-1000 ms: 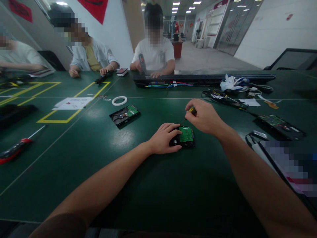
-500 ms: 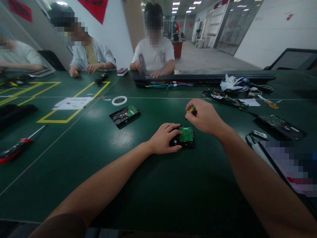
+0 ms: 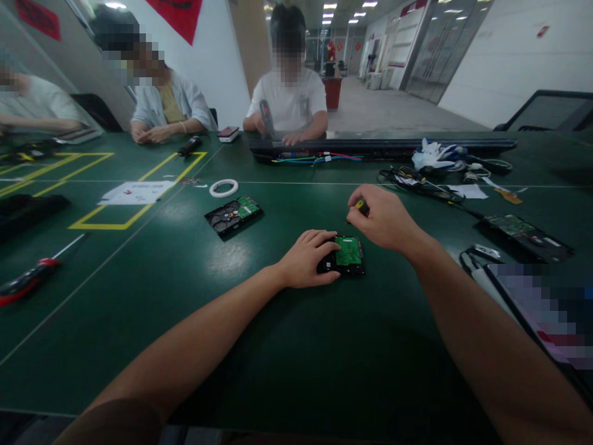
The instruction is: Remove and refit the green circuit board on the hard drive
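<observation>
A black hard drive with a green circuit board [image 3: 349, 252] lies on the green table [image 3: 278, 346]. My left hand [image 3: 309, 258] rests over its left side, fingers spread across the top and thumb along the near edge. In my right hand [image 3: 382, 217], fingers closed, is a small screwdriver [image 3: 362, 207] with a dark and yellow handle. Its tip points down near the drive's far edge; whether it touches a screw is too small to tell. Another hard drive [image 3: 234, 216] lies to the left, beyond my left hand.
A red and black screwdriver [image 3: 32, 277] lies far left. White tape roll [image 3: 223, 188], paper [image 3: 136, 193] and a long black panel [image 3: 384, 148] are farther back. At right are cables [image 3: 419, 185] and another drive [image 3: 523, 236]. Several people sit opposite.
Across the table, the person at the left has brought both hands together. My hands and the drive look almost unchanged.
</observation>
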{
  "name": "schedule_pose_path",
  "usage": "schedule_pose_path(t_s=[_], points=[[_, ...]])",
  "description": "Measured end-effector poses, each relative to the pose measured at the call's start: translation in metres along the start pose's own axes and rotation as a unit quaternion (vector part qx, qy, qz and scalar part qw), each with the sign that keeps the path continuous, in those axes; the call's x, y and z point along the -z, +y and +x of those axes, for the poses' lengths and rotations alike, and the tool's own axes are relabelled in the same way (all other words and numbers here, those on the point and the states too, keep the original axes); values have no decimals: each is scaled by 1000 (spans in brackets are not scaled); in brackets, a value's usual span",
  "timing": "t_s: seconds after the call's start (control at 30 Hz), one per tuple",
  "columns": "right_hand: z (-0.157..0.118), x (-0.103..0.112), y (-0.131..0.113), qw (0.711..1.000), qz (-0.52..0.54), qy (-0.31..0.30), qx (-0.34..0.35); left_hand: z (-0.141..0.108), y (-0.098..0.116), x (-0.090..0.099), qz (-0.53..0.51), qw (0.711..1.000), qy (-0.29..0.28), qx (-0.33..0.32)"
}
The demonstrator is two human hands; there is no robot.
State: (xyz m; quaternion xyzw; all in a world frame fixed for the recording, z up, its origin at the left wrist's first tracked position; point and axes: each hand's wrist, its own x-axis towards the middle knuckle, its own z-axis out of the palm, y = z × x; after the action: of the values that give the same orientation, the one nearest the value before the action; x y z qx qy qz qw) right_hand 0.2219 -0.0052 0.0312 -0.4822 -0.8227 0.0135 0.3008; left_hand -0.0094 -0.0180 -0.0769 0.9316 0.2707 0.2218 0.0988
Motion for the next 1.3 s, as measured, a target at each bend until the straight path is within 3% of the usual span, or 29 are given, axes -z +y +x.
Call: schedule_pose_path(t_s=[1.3], points=[[-1, 0, -1, 1000, 8, 1, -4, 0, -1, -1, 3, 1000, -3, -3]])
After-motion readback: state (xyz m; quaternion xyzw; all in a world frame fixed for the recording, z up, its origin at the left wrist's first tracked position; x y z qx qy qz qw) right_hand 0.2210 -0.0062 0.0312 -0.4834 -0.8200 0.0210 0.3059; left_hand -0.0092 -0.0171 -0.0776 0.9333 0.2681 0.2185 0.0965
